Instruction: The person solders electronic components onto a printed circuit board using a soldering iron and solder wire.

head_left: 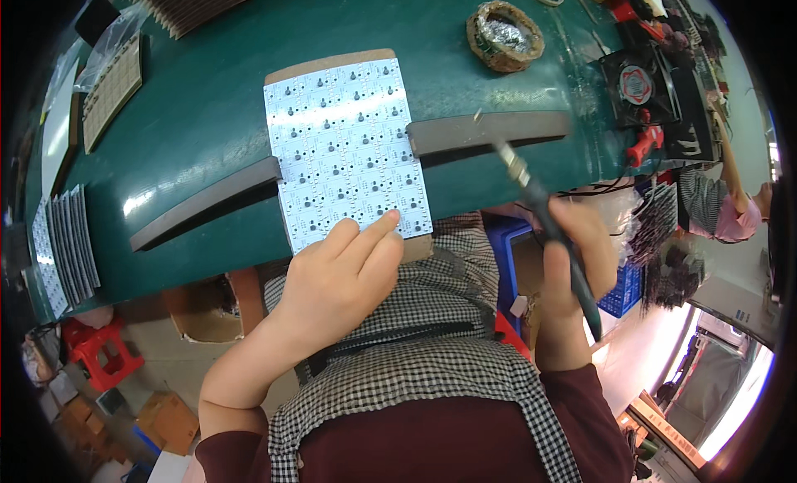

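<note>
A white circuit board [334, 149] with rows of small black parts lies on the green table, a brown strip showing beyond its far edge. My left hand [336, 271] lies over the board's near edge, its index fingertip at a black part in the nearest row. Its fingers are bent and drawn together; what they hold, if anything, is hidden. To the right, my right hand [581, 250] grips a dark-handled soldering iron [540, 201] like a pen. The blurred metal end points up and left, in front of a grey bar, apart from the board.
A grey bar [207, 202] touches the board's left side; another bar [523, 127] touches its right. Beyond stands a round bowl [501, 58] with shiny silvery contents. Stacked boards [73, 242] stand at the left edge. A fan [635, 84] and a red tool [645, 145] are at right.
</note>
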### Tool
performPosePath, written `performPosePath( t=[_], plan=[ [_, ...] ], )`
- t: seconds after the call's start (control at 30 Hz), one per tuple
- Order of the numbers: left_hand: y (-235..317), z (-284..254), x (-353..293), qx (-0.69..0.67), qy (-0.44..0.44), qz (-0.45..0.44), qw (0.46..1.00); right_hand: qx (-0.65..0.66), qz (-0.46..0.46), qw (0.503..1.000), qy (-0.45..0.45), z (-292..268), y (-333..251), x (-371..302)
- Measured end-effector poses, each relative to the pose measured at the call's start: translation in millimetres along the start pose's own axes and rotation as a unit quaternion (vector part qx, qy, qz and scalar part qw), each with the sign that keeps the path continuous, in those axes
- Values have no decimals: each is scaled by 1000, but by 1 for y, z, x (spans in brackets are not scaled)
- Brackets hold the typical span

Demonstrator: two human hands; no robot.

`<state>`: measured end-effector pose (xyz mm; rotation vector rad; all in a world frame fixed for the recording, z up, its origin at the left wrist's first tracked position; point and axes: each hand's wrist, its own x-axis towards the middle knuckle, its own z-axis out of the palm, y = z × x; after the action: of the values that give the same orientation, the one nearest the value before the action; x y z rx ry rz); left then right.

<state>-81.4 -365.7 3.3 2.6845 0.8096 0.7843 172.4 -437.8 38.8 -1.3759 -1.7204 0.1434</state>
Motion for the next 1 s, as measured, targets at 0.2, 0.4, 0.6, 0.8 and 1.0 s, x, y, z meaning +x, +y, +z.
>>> performPosePath(
  t=[0.2,0.4,0.6,0.8,1.0],
  plan=[
    [6,-10,6,0,-51,-16,999,110,49,993,-17,2,-16,-24],
    [8,-12,6,-22,-68,-48,996,142,32,989,0,6,-10,-35],
    [2,-15,1,-46,-86,-41,994,162,24,986,-7,12,-7,-35],
    [14,-9,12,-43,-6,-118,992,179,32,983,-23,15,-6,-27],
    [18,6,9,-22,69,-150,986,183,62,979,-71,17,-8,-17]
  ],
)
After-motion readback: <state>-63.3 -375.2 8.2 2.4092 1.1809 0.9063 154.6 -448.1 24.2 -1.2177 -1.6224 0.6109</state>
